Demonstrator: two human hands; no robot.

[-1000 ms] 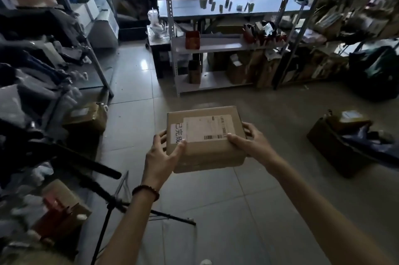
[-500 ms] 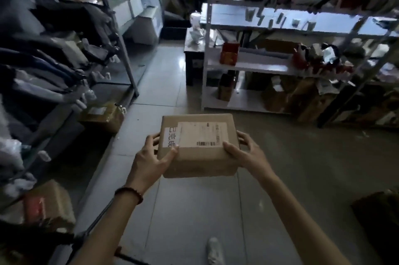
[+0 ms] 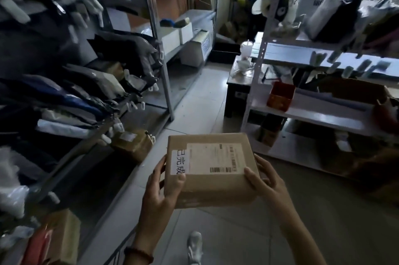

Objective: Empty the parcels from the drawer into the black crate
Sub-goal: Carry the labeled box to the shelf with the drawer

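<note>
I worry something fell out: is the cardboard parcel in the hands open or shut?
Shut. The cardboard parcel has a flat top, label up, no lifted flaps; the left hand and right hand grip its sides.

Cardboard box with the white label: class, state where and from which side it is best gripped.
Grip the box by its left and right walls, one hand from each side, thumbs over the top edge. It is broad, flat and level, so opposed holds balance it, as the left hand and right hand show.

Both forearms (image 3: 299, 234) are bare. A dark beaded bracelet (image 3: 139, 254) circles the wrist of the left hand (image 3: 158, 195); at six o'clock, a pale shoe (image 3: 195, 247) (greyish-white).
</note>
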